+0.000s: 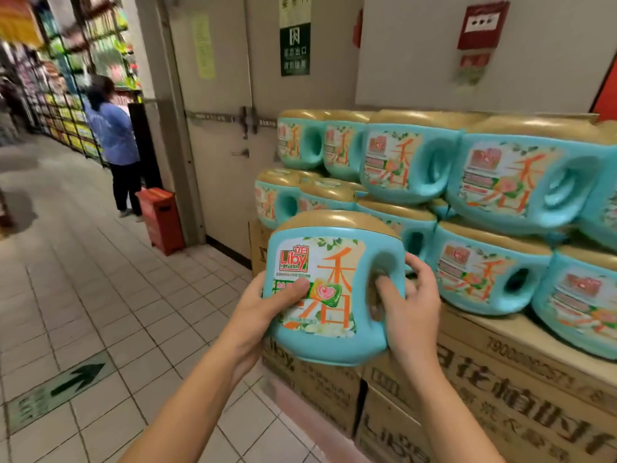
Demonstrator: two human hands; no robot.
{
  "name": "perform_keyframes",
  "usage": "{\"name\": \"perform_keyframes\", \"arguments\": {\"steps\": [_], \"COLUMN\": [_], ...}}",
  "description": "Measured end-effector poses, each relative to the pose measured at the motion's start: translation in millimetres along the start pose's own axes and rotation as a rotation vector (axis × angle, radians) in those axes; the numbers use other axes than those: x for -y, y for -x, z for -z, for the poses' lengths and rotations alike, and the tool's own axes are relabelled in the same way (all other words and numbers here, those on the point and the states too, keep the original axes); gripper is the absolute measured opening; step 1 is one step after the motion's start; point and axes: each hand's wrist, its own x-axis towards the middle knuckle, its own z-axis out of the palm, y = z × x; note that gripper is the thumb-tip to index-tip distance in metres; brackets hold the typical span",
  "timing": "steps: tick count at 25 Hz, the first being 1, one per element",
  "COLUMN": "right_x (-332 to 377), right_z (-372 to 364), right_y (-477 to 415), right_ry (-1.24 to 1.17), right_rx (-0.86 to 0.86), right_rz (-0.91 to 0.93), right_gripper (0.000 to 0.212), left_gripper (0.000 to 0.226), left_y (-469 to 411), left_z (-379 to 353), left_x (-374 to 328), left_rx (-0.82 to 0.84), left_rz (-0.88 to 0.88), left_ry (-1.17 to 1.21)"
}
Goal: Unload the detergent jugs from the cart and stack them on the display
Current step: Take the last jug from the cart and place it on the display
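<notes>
I hold a teal detergent jug (334, 289) with a gold lid and a Liby label in front of the display, tilted a little. My left hand (263, 305) presses its left side, thumb across the label. My right hand (407, 305) grips the handle on its right side, fingers through the handle hole. Behind it the display holds several matching jugs (484, 208) stacked in three tiers on cardboard boxes (500, 379). The cart is out of view.
A grey double door (227, 135) and wall stand behind the display. A red bin (162, 218) sits by the door frame. A person in a blue top (115, 138) stands in the aisle at left beside stocked shelves. Tiled floor with a green arrow sticker (63, 385) lies at left.
</notes>
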Motion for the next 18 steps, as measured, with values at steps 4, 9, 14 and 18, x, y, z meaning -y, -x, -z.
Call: {"name": "perform_keyframes", "arguments": {"steps": [4, 9, 14, 18], "right_x": [-5, -18, -38, -39], "right_z": [-51, -103, -152, -188], "right_y": [-56, -110, -151, -189], "right_ry": [0.004, 0.067, 0.123, 0.114], "right_rx": [0.005, -0.06, -0.226, -0.369], "right_rz": [0.057, 0.156, 0.249, 0.326], "right_gripper": [0.035, 0.035, 0.032, 0.038], "left_gripper": [0.055, 0.064, 0.067, 0.066], "left_y": [-69, -147, -224, -282], "left_z": [29, 61, 93, 106], "left_x": [-26, -46, -63, -87], "left_rx": [0.028, 0.08, 0.19, 0.315], "left_rz": [-0.031, -0.07, -0.122, -0.188], "left_ry": [0.002, -0.004, -0.047, -0.107]}}
